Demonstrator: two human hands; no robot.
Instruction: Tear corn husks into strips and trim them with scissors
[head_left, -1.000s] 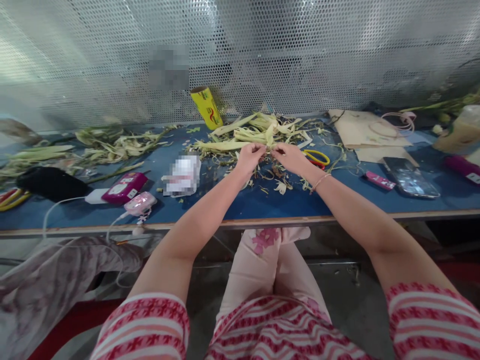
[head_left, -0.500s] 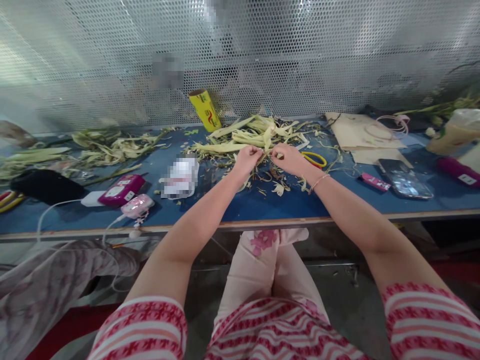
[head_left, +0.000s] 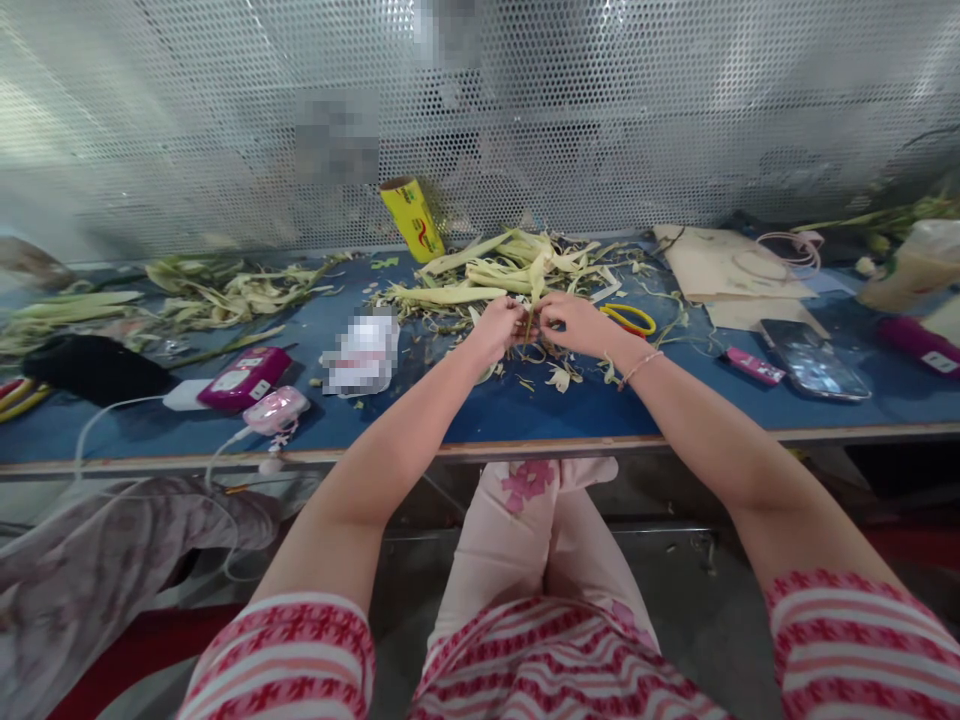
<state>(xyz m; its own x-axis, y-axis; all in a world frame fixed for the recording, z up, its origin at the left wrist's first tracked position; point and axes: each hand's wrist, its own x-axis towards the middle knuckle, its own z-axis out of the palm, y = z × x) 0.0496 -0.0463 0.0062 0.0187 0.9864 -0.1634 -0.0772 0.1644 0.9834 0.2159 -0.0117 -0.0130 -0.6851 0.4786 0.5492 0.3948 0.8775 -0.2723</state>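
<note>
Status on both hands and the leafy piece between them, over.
Left hand, right hand: close together, exact grip unclear. Leafy piece between them, pointing toward leaf pile. Scraps nearby; yellow handle beside right hand.

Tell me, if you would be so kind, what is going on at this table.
A person seated at a blue table has the left grip and right grip close together at the lower end of a pale leafy piece. Exactly how each holds it is too small to tell. Behind lies a loose pile of pale green leaves, with scraps scattered around. Yellow-and-red handles lie beside the right grip.
</note>
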